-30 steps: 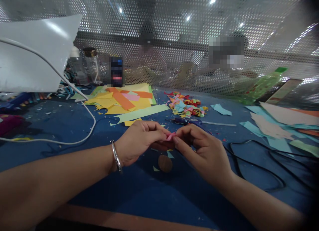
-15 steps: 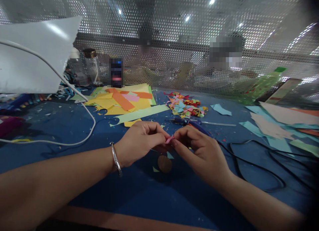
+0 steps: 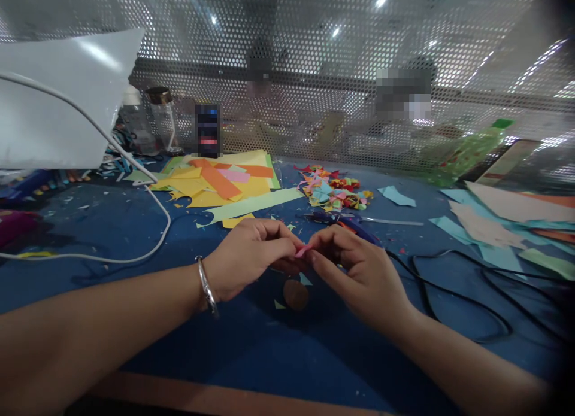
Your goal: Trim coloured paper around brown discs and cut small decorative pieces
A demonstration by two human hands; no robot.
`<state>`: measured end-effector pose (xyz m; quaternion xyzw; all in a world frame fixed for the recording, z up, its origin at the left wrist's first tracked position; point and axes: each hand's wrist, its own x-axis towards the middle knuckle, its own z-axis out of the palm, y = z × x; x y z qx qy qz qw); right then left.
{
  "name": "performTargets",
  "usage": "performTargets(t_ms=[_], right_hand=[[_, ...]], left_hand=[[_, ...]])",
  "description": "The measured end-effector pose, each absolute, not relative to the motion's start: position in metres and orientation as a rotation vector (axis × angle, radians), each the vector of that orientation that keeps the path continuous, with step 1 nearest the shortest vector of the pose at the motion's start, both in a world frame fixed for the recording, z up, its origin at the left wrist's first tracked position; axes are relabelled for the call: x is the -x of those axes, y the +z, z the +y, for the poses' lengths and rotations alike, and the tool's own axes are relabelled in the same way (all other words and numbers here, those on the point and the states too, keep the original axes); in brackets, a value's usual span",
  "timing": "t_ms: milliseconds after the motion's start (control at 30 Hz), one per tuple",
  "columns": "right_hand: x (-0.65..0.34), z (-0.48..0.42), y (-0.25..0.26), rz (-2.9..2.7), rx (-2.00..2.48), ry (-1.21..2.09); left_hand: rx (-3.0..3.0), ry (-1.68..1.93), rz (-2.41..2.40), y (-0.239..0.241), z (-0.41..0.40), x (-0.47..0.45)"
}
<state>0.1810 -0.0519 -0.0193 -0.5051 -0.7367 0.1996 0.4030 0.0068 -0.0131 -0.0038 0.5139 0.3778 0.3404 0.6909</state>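
Between the fingertips of both hands is a small pink paper piece (image 3: 304, 251), narrow and folded or twisted. My left hand (image 3: 254, 254), a silver bangle on its wrist, pinches the left end of it. From the other side, the thumb and forefinger of my right hand (image 3: 359, 266) close on its right end. Just below the fingers a round brown disc (image 3: 295, 294) lies on the blue table, with small green paper scraps beside it. Behind my right hand lies a blue-handled tool (image 3: 359, 227), partly hidden by the hand.
A heap of small coloured paper pieces (image 3: 335, 188) lies beyond my hands. Yellow and orange sheets (image 3: 211, 185) are left of it. Black cable (image 3: 467, 326) loops at right near blue paper (image 3: 498, 254). A white cable (image 3: 166, 224) crosses the left side. Mesh panel (image 3: 305, 117) stands behind.
Both hands keep their pinch on the pink paper piece and have hardly moved. The whole view has shifted very slightly.
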Motion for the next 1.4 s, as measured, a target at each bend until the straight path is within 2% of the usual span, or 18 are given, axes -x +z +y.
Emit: performTargets(t_ms=[1067,1400], right_hand=[[-0.183,-0.054,-0.016,-1.885,1.270,0.494],[-0.183,-0.054,-0.016,-1.888,1.259,0.571]], left_hand=[[-1.626,0.768,0.801,-0.005,-0.015,0.002],[-1.684,0.594,0.750,-0.006,-0.009,0.006]])
